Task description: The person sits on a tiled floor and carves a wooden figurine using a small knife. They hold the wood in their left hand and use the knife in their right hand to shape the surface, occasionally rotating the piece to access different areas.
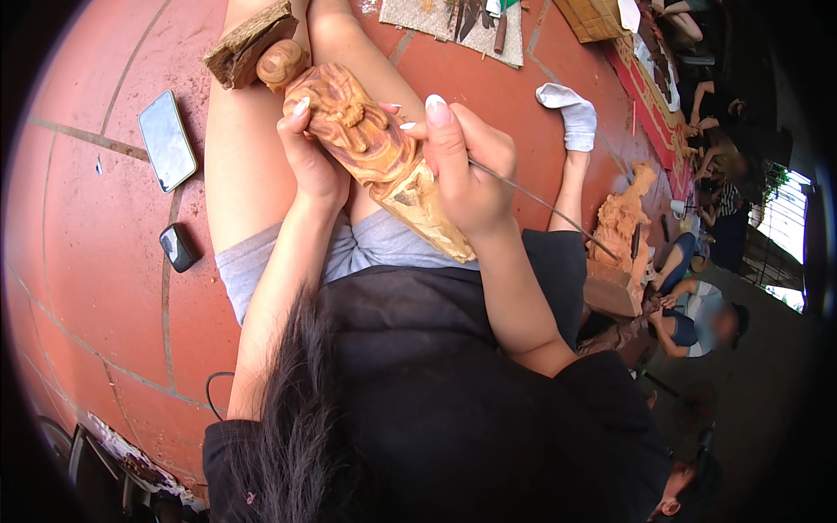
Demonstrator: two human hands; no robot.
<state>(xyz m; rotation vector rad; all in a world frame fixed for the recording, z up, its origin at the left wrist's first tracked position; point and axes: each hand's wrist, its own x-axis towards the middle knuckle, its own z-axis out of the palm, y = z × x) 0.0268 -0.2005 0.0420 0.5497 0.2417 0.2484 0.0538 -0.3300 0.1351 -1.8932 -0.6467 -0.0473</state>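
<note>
A carved wooden figurine [350, 122] with a round head and folded robes lies tilted across my lap, its lower end pale and rough-cut. My left hand [317, 170] is closed around its side, thumb on the carved front. Against the figurine's lower part, my right hand [475, 170] pinches a thin metal carving tool [545, 206]. Its long shank runs out to the lower right; its working end is hidden by my fingers. Beside the figurine's head, a rough block of wood [248, 45] rests over my leg.
A phone [167, 141] and a small black case [179, 247] lie on the red tiles at left. Ahead, a woven mat [410, 16] bears several tools. Another large wood carving [617, 235] stands at right, near my socked foot [571, 113]. Other people sit farther right.
</note>
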